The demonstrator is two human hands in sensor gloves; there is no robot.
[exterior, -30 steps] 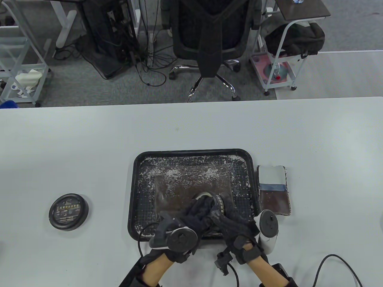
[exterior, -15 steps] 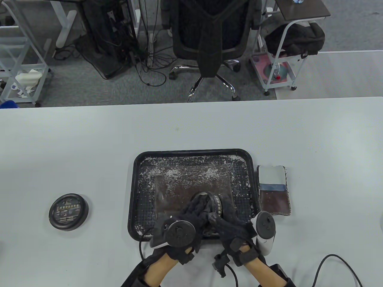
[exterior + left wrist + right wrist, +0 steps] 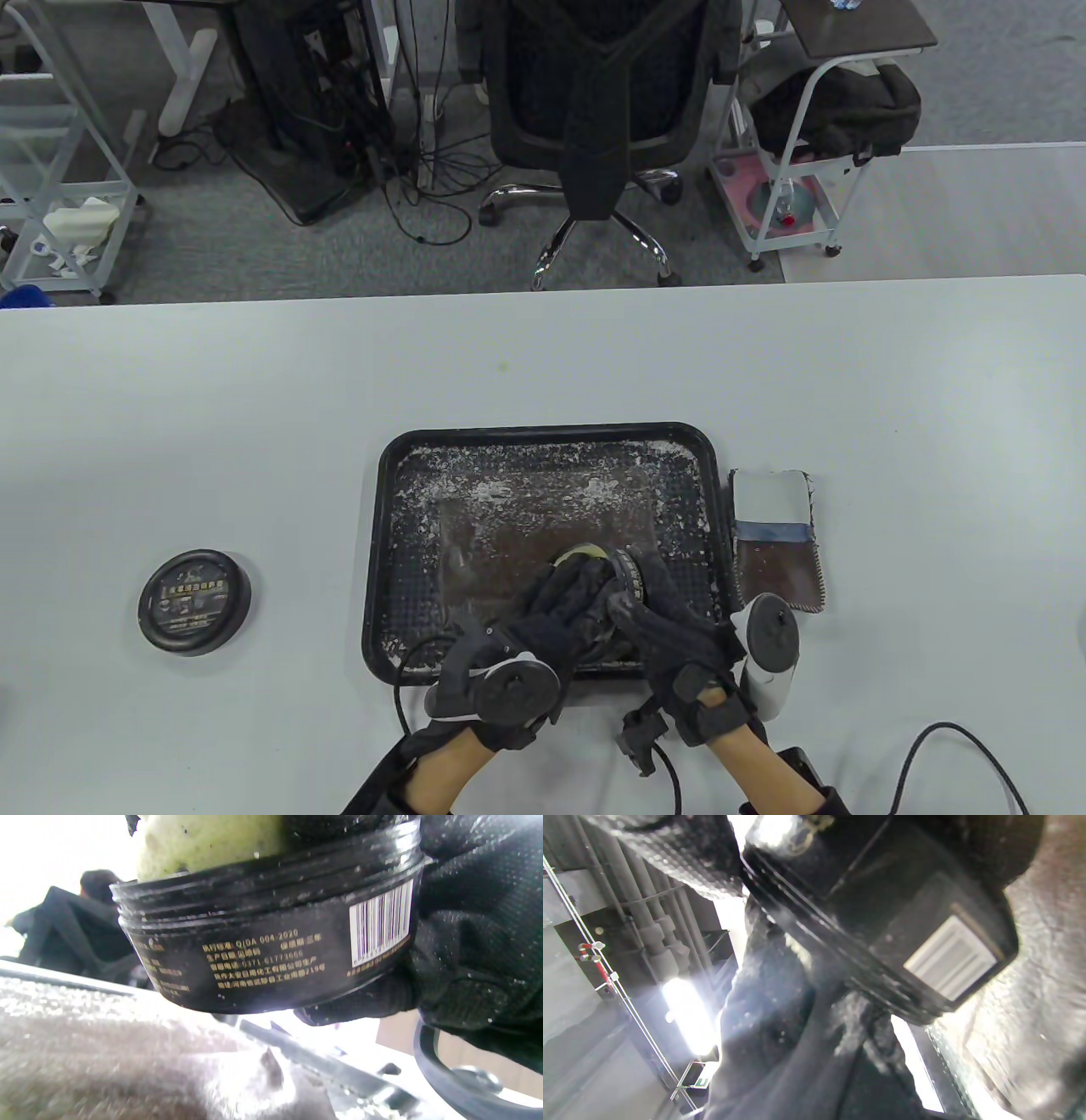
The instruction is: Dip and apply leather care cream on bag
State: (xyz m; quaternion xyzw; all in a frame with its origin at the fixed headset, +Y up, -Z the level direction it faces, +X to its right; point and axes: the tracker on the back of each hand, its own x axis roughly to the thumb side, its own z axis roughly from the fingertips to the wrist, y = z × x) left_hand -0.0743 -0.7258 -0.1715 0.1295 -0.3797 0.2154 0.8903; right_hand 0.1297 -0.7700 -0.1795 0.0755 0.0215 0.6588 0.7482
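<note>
An open black cream jar is tilted just above the brown leather bag, which lies in a black tray. My right hand grips the jar from its right side. My left hand reaches over the jar's mouth and holds a pale yellow-green sponge there. In the left wrist view the jar fills the frame, with the sponge at its rim and the bag below. The right wrist view shows the jar's side close up.
The jar's round black lid lies on the white table, left of the tray. A small brown and white leather pouch lies against the tray's right edge. White cream flecks cover the tray floor. A black cable runs at the front right.
Both hands and the jar have shifted slightly to the right. The jar tilts more, and more of the pale sponge shows at its mouth.
</note>
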